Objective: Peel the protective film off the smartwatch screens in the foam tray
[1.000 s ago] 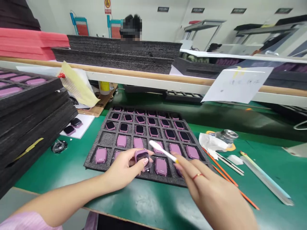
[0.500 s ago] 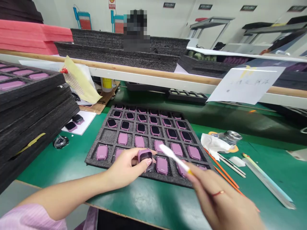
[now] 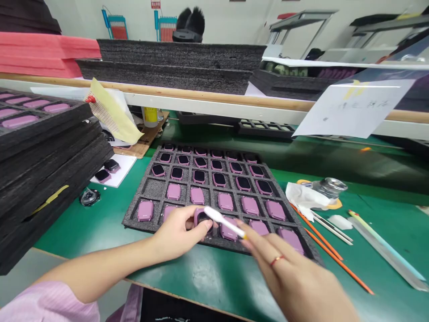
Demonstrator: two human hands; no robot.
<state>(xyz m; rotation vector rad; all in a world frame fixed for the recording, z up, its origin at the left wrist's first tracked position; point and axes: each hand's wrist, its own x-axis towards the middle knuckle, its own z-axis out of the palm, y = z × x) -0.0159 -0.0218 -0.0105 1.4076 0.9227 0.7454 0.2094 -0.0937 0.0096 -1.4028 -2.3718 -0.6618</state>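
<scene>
My left hand (image 3: 177,232) pinches a purple watch body (image 3: 201,218) just above the near edge of a black foam tray (image 3: 144,188). My right hand (image 3: 295,281) holds a white swab stick (image 3: 224,222), and the stick's tip touches the held watch body. The tray holds several purple watch bodies: the far rows lie screen up, the near rows back up.
A tall stack of black foam trays (image 3: 40,152) stands at left. Two watch bodies rest on a white sheet (image 3: 114,172). At right lie a white cloth (image 3: 301,197), a small glass jar (image 3: 330,187), orange sticks (image 3: 330,257) and a ruler (image 3: 385,252). A person's hair (image 3: 190,20) shows behind the shelf.
The swab tip has moved left and down onto the watch body in my left hand. My left hand has stayed over the tray's near edge.
</scene>
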